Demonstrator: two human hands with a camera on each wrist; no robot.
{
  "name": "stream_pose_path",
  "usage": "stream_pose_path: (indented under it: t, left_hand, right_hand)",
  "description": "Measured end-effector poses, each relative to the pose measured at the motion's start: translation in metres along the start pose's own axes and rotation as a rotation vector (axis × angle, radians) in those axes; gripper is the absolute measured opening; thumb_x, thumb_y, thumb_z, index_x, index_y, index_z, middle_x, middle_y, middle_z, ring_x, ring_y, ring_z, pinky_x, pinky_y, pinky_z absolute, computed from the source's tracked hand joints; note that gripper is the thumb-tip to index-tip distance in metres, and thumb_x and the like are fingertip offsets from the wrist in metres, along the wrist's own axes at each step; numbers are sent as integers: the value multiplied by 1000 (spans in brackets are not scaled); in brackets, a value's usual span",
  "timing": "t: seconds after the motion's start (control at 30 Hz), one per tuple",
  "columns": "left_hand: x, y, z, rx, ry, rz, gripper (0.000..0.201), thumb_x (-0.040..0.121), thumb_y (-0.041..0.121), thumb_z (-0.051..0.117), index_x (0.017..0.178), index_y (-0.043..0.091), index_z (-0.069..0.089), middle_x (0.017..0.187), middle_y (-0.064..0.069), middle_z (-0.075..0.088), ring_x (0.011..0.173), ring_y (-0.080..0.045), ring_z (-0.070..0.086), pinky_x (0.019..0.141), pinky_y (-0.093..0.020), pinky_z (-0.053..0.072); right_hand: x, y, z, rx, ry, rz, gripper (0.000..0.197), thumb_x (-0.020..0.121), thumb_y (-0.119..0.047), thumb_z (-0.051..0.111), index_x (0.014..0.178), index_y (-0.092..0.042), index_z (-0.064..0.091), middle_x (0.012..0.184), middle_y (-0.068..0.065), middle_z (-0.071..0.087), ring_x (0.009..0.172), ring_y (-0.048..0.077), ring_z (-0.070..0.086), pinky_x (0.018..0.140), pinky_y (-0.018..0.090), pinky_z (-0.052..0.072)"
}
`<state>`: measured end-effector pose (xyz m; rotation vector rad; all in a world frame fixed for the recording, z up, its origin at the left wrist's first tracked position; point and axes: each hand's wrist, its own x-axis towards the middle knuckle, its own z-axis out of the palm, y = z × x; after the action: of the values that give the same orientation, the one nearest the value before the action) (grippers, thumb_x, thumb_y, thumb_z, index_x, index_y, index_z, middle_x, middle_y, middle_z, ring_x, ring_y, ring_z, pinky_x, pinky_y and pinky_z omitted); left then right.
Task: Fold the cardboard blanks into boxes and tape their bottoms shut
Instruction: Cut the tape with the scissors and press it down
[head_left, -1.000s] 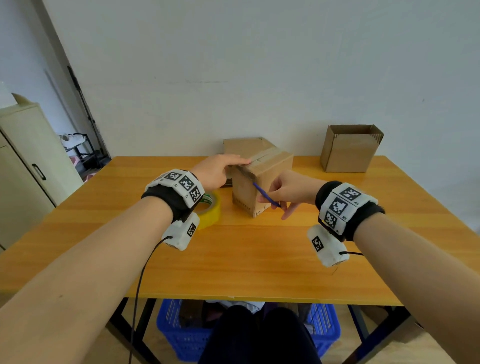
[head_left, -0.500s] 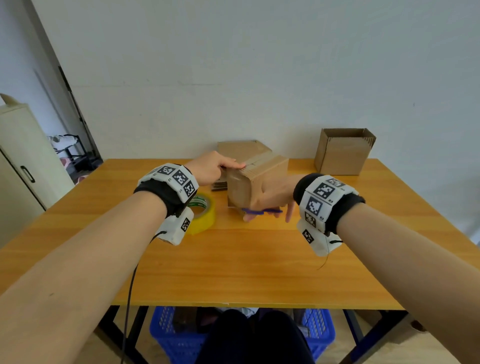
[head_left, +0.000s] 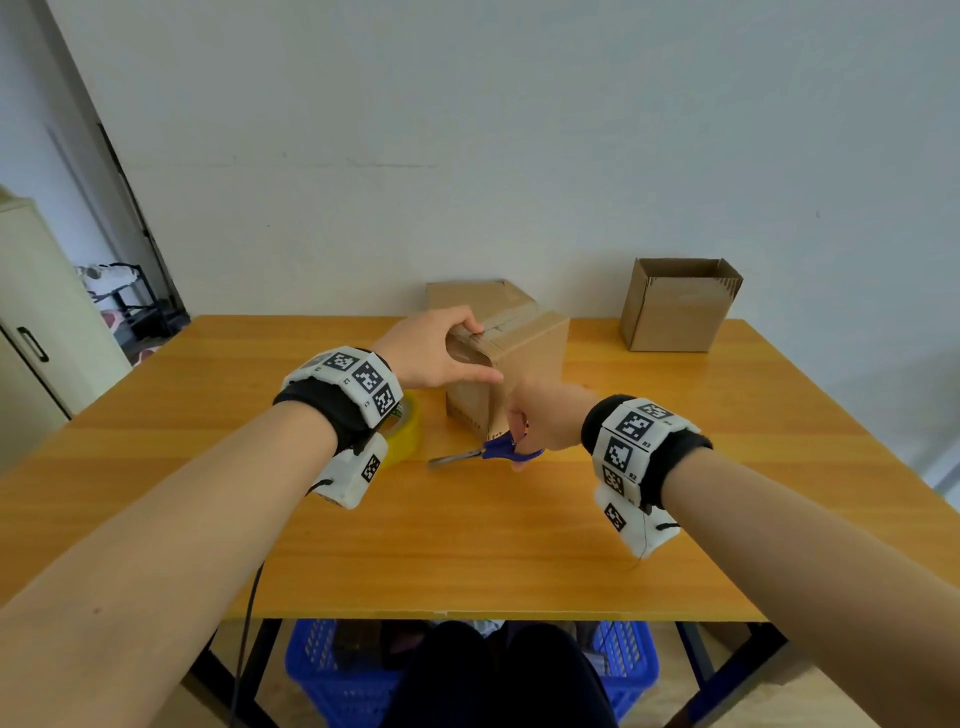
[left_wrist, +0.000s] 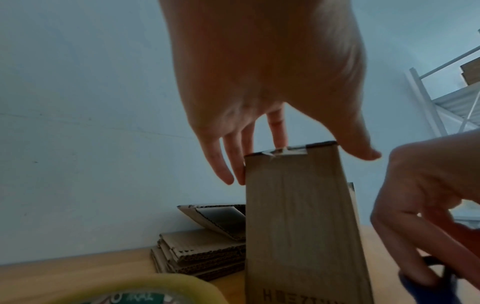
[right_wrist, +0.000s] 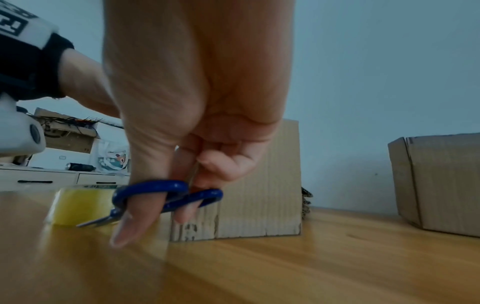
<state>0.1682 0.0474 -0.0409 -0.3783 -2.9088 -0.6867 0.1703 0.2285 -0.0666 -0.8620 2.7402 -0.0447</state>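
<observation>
Two hands are in view, the left hand (head_left: 431, 347) and the right hand (head_left: 545, 415). Three assembled cardboard boxes stand on one wooden table (head_left: 467, 545): the taped box (head_left: 524, 374) at the centre, a second box (head_left: 478, 296) behind it, and an open box (head_left: 675, 312) at the far right. There is one stack of flat blanks (left_wrist: 202, 253), their number unclear, one roll of yellow tape (right_wrist: 78, 205), one pair of blue-handled scissors (head_left: 488, 451), and one blue basket (head_left: 332, 670) under the near edge.
</observation>
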Motion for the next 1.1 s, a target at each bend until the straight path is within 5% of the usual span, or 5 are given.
stream_pose_path:
  t: [0.17, 0.27, 0.37, 0.67, 1.1]
  left_hand:
    - [1, 4, 6, 3, 53, 60, 48, 70, 40, 79, 108, 20, 57, 109, 6, 57, 103, -18, 57, 86, -30, 46]
    - [-1, 1, 9, -22, 57, 48, 48, 77, 28, 74, 123, 23, 58, 139, -3, 42, 131, -23, 40, 107, -34, 32]
    - [-1, -2, 11, -13, 75, 20, 51, 83, 28, 69, 132, 28, 53, 152, -5, 28, 140, -22, 27, 113, -37, 22]
    - [2, -11, 17, 12, 82, 80, 54, 90, 21, 62, 140, 24, 43, 149, 1, 37, 139, -16, 32, 116, -35, 23]
    - [2, -4, 20, 80, 37, 32, 48, 98, 35, 45, 144, 20, 37, 155, -2, 26, 141, -19, 30, 115, -39, 27]
  right_hand:
    - [3, 1, 10, 93, 13, -11, 25, 70, -30, 83, 83, -12, 71, 84, -1, 63, 77, 17, 56, 63, 26, 48]
    - [3, -1, 12, 116, -11, 2, 30, 67, -35, 85, 83, -12, 74, 89, 2, 68, 84, 22, 62, 75, 35, 56]
    - [4, -2, 14, 109, -23, -18, 30, 69, -34, 83, 83, -9, 74, 92, 6, 68, 88, 23, 62, 78, 35, 54]
    - [3, 5, 21, 229, 55, -50, 15, 74, -25, 80, 82, -12, 77, 88, 0, 65, 75, 15, 55, 58, 17, 38]
    - [-1, 3, 32, 218, 32, -85, 18, 84, -15, 70, 99, -6, 75, 101, 9, 71, 92, 22, 65, 85, 33, 54]
